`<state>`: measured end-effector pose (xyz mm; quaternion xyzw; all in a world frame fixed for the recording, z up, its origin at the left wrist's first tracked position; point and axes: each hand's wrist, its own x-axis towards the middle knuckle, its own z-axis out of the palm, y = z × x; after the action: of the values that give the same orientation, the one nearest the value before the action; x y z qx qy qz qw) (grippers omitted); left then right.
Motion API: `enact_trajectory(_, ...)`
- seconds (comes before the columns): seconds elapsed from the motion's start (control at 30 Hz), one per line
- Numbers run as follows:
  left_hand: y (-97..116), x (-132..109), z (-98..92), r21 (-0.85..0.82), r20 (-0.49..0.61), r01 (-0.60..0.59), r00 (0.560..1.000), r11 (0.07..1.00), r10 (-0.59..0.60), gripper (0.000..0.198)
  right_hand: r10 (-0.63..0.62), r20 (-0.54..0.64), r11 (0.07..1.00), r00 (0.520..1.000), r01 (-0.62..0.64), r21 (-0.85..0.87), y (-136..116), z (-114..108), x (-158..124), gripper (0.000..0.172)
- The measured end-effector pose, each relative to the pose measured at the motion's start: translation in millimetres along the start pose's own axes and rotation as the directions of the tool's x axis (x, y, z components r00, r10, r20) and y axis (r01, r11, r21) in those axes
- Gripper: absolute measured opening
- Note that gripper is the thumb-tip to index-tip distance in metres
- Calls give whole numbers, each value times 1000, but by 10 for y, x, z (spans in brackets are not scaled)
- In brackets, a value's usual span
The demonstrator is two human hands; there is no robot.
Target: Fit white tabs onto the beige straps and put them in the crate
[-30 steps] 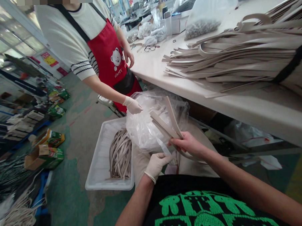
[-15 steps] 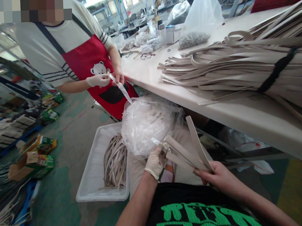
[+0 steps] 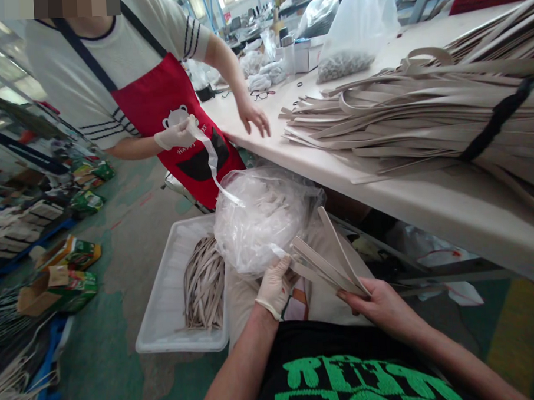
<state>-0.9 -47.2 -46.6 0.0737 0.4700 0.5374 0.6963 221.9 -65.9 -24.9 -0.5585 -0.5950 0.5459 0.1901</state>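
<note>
My left hand (image 3: 274,287), in a pale glove, is closed in a pinch. A short whitish plastic strip (image 3: 277,250) sticks out past its fingertips. My bare right hand (image 3: 372,301) is wrapped round the lower part of several flat beige straps (image 3: 325,267), fanned out and pointing up and left. The end of the lowest strap reaches my left fingertips; whether they grip it I cannot tell. Just beyond my hands a clear plastic bag (image 3: 254,224) of whitish strips rests on my lap.
A white tub (image 3: 159,311) with a heap of beige straps (image 3: 204,285) stands at left. On the table (image 3: 309,157) lies a large strap bundle (image 3: 400,117) tied with a black band. A co-worker in a red apron (image 3: 156,104) stands across, a gloved hand (image 3: 178,133) holding a long whitish strip.
The straps and my right hand have shifted slightly left. The co-worker's bare hand has let go of the strip and moved right, over the table edge.
</note>
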Motion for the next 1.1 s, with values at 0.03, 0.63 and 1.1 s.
enact_trajectory(0.03,0,-4,-1,0,6,-7,1000,1000,7,45,6,-1,1000,1000,-6,-14,-5,-5,-2,42)
enact_trajectory(0.63,-158,-387,158,66,97,-86,992,994,79,47,-50,121,996,991,58,-69,-122,-228,-159,50)
enact_trajectory(1.1,673,-1439,-825,409,-75,-665,658,625,749,17,-260,623,944,738,330,4,-1476,651,252,35)
